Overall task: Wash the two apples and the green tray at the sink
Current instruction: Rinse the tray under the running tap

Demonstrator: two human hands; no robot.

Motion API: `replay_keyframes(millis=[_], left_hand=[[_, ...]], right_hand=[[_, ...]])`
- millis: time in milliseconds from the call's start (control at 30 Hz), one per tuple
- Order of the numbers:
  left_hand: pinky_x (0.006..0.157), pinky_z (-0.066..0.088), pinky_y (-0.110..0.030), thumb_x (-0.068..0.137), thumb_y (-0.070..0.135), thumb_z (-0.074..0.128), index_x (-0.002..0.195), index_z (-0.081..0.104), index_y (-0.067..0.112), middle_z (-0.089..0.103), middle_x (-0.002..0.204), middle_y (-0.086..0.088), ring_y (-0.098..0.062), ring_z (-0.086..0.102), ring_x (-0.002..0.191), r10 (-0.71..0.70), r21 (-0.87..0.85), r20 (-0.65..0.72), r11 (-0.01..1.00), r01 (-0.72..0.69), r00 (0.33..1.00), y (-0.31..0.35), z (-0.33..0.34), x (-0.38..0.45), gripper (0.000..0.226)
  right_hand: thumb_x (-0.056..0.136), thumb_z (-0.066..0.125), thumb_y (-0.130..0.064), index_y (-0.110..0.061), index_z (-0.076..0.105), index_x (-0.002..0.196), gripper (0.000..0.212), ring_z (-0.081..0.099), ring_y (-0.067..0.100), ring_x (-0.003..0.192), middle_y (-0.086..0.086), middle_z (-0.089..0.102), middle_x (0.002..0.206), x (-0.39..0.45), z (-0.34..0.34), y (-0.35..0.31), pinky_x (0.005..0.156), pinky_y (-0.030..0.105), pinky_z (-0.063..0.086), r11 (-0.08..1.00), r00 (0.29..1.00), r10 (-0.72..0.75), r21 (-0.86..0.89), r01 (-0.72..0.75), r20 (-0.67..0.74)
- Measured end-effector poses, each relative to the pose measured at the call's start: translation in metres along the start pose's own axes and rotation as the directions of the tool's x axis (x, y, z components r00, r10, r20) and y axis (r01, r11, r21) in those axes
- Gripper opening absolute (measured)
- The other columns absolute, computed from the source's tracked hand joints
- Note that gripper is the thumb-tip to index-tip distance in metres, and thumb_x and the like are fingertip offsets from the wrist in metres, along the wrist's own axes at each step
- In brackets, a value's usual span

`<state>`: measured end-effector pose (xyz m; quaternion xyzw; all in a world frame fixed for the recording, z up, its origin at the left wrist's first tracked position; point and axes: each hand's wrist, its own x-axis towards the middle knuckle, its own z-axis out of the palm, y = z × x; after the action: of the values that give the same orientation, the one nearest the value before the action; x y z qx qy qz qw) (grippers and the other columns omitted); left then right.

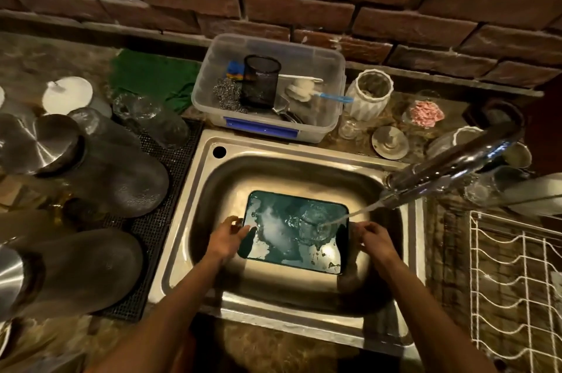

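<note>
The green tray (pixel 282 238) lies flat inside the steel sink (pixel 194 214), filled with a film of water. A stream from the tap (pixel 450 172) falls onto its right part. My left hand (pixel 226 237) grips the tray's left edge, thumb over the rim. My right hand (pixel 369 235) holds the tray's right edge. No apples are in view.
A clear plastic box (pixel 322 126) with scrubbers and a mesh cup stands behind the sink. Upturned steel pots and glasses (pixel 115 178) crowd the mat on the left. A white wire rack (pixel 514 281) is on the right, jars and a white vase (pixel 368 95) behind it.
</note>
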<state>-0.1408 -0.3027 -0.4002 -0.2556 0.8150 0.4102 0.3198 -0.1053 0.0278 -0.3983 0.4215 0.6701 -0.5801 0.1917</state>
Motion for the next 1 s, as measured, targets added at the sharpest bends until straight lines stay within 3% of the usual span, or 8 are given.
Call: replay_keyframes(millis=[133, 233, 367, 467, 567, 700, 900, 1000], left_hand=[[0.108, 0.046, -0.047, 0.097, 0.024, 0.065, 0.137, 0.054, 0.003, 0.062, 0.134, -0.019, -0.035, 0.059, 0.123, -0.089, -0.075, 0.059, 0.993, 0.093, 0.994, -0.007, 0.002, 0.02, 0.046], [0.109, 0.045, -0.051, 0.1, 0.011, 0.058, 0.135, 0.053, -0.006, 0.059, 0.134, -0.026, -0.041, 0.057, 0.125, -0.139, -0.135, 0.104, 0.979, 0.152, 0.985, -0.006, 0.008, 0.038, 0.039], [0.065, 0.055, -0.024, 0.102, -0.006, 0.043, 0.086, 0.058, 0.004, 0.056, 0.086, -0.019, -0.026, 0.063, 0.072, -0.244, -0.21, 0.168, 0.938, 0.277, 0.955, 0.006, 0.011, 0.048, 0.023], [0.072, 0.045, -0.032, 0.097, -0.014, 0.04, 0.084, 0.053, 0.01, 0.05, 0.084, -0.01, -0.023, 0.053, 0.074, -0.214, -0.235, 0.146, 0.941, 0.244, 0.966, 0.009, 0.014, 0.05, 0.031], [0.061, 0.029, -0.029, 0.095, -0.01, 0.032, 0.065, 0.04, 0.012, 0.044, 0.058, -0.005, -0.018, 0.042, 0.057, -0.211, -0.345, 0.139, 0.905, 0.247, 0.968, 0.014, 0.013, 0.043, 0.039], [0.06, 0.031, -0.029, 0.096, -0.002, 0.035, 0.067, 0.041, 0.015, 0.042, 0.039, 0.005, -0.016, 0.041, 0.053, -0.183, -0.36, 0.091, 0.911, 0.203, 0.979, 0.019, 0.016, 0.03, 0.035], [0.045, 0.029, -0.016, 0.078, 0.003, 0.043, 0.034, 0.05, 0.017, 0.043, 0.034, 0.006, -0.007, 0.047, 0.029, -0.109, -0.308, 0.25, 0.933, 0.186, 0.962, 0.024, 0.007, 0.001, 0.046], [0.039, 0.042, -0.011, 0.082, -0.018, 0.05, 0.064, 0.06, 0.015, 0.055, 0.039, 0.002, -0.006, 0.057, 0.034, -0.119, -0.212, 0.316, 0.958, 0.192, 0.941, 0.023, 0.003, -0.012, 0.038]], right_hand=[[0.103, 0.049, -0.006, -0.006, 0.065, 0.079, 0.029, 0.06, 0.007, 0.049, 0.001, 0.066, 0.06, 0.026, 0.017, 0.017, 0.043, 0.017, 0.044, 0.991, 0.998, 0.064, -0.118, -0.062, 0.014], [0.104, 0.05, -0.007, 0.005, 0.065, 0.109, 0.02, 0.063, 0.021, 0.079, 0.019, 0.068, 0.097, 0.039, 0.025, 0.028, 0.069, 0.028, 0.052, 0.99, 0.995, 0.093, -0.1, -0.095, -0.022], [0.102, 0.049, -0.001, 0.016, 0.064, 0.115, 0.026, 0.062, 0.034, 0.094, 0.026, 0.065, 0.102, 0.046, 0.029, 0.037, 0.091, 0.048, 0.051, 0.984, 0.989, 0.142, -0.101, -0.146, -0.042], [0.1, 0.047, 0.006, 0.018, 0.064, 0.108, 0.022, 0.064, 0.038, 0.092, 0.029, 0.065, 0.1, 0.045, 0.024, 0.038, 0.09, 0.053, 0.054, 0.982, 0.987, 0.154, -0.107, -0.158, -0.046], [0.101, 0.045, 0.005, 0.005, 0.065, 0.097, 0.02, 0.064, 0.026, 0.079, 0.022, 0.065, 0.093, 0.031, 0.016, 0.024, 0.068, 0.035, 0.057, 0.989, 0.994, 0.107, -0.097, -0.109, -0.025], [0.101, 0.046, 0.004, 0.011, 0.062, 0.117, 0.023, 0.062, 0.039, 0.111, 0.029, 0.066, 0.116, 0.003, -0.001, -0.011, 0.102, 0.058, 0.048, 0.993, 0.999, -0.049, -0.109, 0.048, -0.007], [0.099, 0.053, 0.003, 0.003, 0.066, 0.094, 0.015, 0.063, 0.02, 0.078, 0.009, 0.068, 0.084, -0.045, -0.035, -0.062, 0.066, 0.026, 0.053, 0.975, 0.982, -0.186, -0.12, 0.189, 0.035], [0.1, 0.052, 0.003, -0.005, 0.067, 0.094, 0.018, 0.065, 0.021, 0.078, 0.01, 0.069, 0.085, -0.057, -0.046, -0.078, 0.072, 0.037, 0.055, 0.974, 0.982, -0.173, -0.137, 0.183, 0.079]])
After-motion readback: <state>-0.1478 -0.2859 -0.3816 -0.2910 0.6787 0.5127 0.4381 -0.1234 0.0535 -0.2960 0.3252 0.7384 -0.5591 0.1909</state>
